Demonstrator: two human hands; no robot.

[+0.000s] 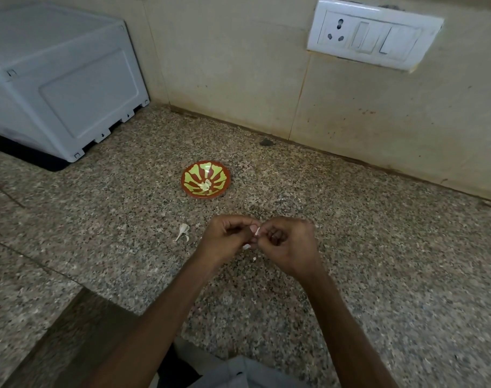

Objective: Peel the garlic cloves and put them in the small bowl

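Your left hand [227, 238] and right hand [290, 243] both pinch the clove [257, 231], over the counter [350, 247] near the bowl [188, 175]; steady it with one, peel with the other in small pulls.

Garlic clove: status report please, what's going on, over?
Left hand and right hand both pinch the garlic clove. Small bowl already holds peeled cloves. Nothing blocks it; garlic skin lies on the counter.

We see a small red-and-green bowl [224, 172] upright on the bench [350, 219], peeled cloves [205, 185] at its bottom; nearer us, a white clove [257, 231] is held aloft.
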